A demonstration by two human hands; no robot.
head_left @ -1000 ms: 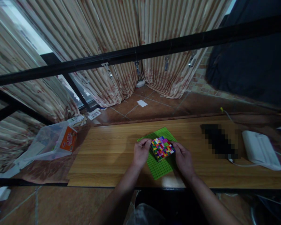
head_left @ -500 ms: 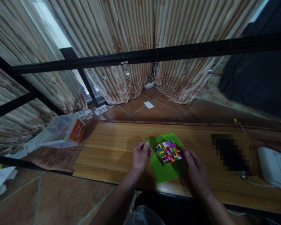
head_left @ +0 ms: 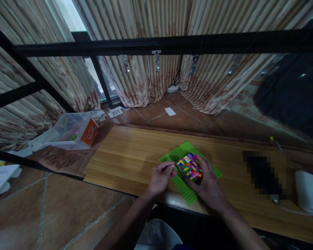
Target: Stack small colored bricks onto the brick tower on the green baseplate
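Note:
A block of many small multicoloured toy bricks (head_left: 188,167) sits over a green studded baseplate (head_left: 184,189) on the wooden board. My right hand (head_left: 208,184) is wrapped round the right and near sides of the block, thumb in front and fingers behind. Just left of the block, my left hand (head_left: 159,176) is closed in a pinch above the baseplate's left part. A tiny pale spot shows at its fingertips, too small to name. The right fingers hide part of the block's far edge.
A clear plastic bin (head_left: 67,130) with an orange label stands at the left, a few green pieces inside. On the right lie a pixelated dark object (head_left: 263,173), a cable and a white box (head_left: 309,194). A black metal bar (head_left: 172,45) crosses beyond the board.
My right hand has moved from the baseplate's right side to a grip round the brick block. Block and baseplate have turned a little. My left hand has come closer to the block.

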